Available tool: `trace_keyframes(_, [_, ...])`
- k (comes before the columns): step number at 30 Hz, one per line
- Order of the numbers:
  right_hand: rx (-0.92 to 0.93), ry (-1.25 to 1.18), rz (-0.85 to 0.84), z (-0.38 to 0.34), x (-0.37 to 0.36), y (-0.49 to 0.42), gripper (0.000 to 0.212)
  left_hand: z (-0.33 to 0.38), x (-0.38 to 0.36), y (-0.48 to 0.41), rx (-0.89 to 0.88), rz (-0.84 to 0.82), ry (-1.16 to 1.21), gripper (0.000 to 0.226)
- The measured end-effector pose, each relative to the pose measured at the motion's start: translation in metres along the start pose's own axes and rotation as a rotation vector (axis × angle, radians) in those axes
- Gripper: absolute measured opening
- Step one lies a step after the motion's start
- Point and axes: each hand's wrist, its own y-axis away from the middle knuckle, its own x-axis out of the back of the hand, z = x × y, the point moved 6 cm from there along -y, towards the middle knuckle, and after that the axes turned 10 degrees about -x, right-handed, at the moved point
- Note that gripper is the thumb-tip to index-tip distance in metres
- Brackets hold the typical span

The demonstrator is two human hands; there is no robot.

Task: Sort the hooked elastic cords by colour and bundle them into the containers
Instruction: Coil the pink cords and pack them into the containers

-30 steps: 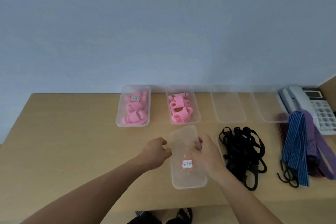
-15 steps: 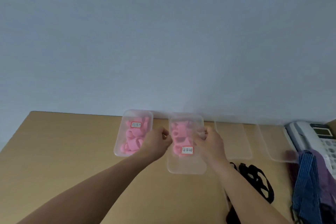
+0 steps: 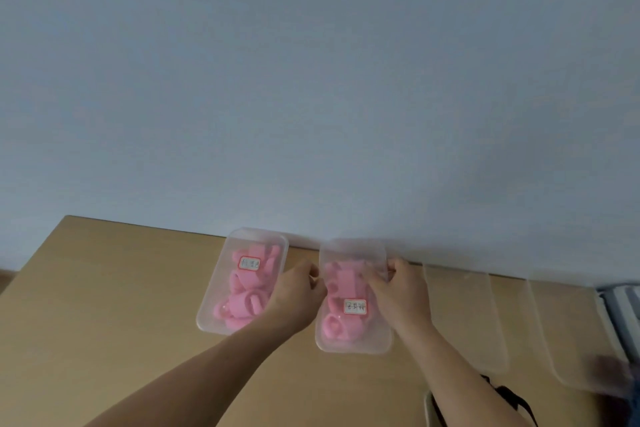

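Labelled lid (image 3: 375, 331) has moved from the bench (image 3: 104, 288) front onto the container (image 3: 353, 350) of pink cords (image 3: 341, 288) by the wall. Left grip (image 3: 298, 291) and right grip (image 3: 398, 295) pinch its side edges, fingertips hard to make out. Black cords (image 3: 512, 399) cut off at bottom. Trays (image 3: 464, 315) on the right are blurred.

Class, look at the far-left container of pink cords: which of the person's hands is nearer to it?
Left. The left hand grips the left edge of the second container, beside the far-left container; the right hand grips its right edge, farther away.
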Motion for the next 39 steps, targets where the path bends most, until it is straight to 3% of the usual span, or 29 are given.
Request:
trace_keyframes(10, [-0.045,0.102,0.091,0.008,0.006,-0.003,0.027,-0.012,-0.004,-0.002,0.117,-0.030,0.181,0.002])
trace_keyframes(12, [-0.060,0.112,0.090,0.010,0.006,-0.004,0.027,-0.009,-0.005,-0.003,0.075,-0.011,0.103,0.012])
trace_keyframes(15, [-0.067,0.068,0.061,0.013,0.003,-0.004,0.027,0.013,-0.007,-0.004,-0.181,0.063,-0.287,0.055])
trace_keyframes(17, [-0.057,0.063,0.060,0.012,0.003,-0.003,0.028,0.034,-0.015,0.000,-0.414,0.110,-0.513,0.061])
trace_keyframes(19, [-0.055,0.063,0.067,0.012,0.002,-0.004,0.026,0.043,-0.029,0.001,-0.515,0.090,-0.589,0.059])
trace_keyframes(23, [-0.050,0.040,0.056,0.011,0.002,-0.004,0.026,0.042,-0.051,0.002,-0.425,-0.105,-0.669,0.073])
trace_keyframes(32, [-0.093,-0.147,0.001,0.001,0.000,-0.023,0.023,0.039,-0.057,0.001,-0.455,-0.088,-0.716,0.075])
trace_keyframes(36, [-0.199,-0.351,-0.022,0.004,-0.010,-0.038,0.033,0.038,-0.058,0.001,-0.483,-0.080,-0.742,0.078])
trace_keyframes(39, [-0.323,-0.532,-0.078,0.012,-0.017,-0.042,0.027,0.038,-0.057,0.000,-0.497,-0.067,-0.743,0.081])
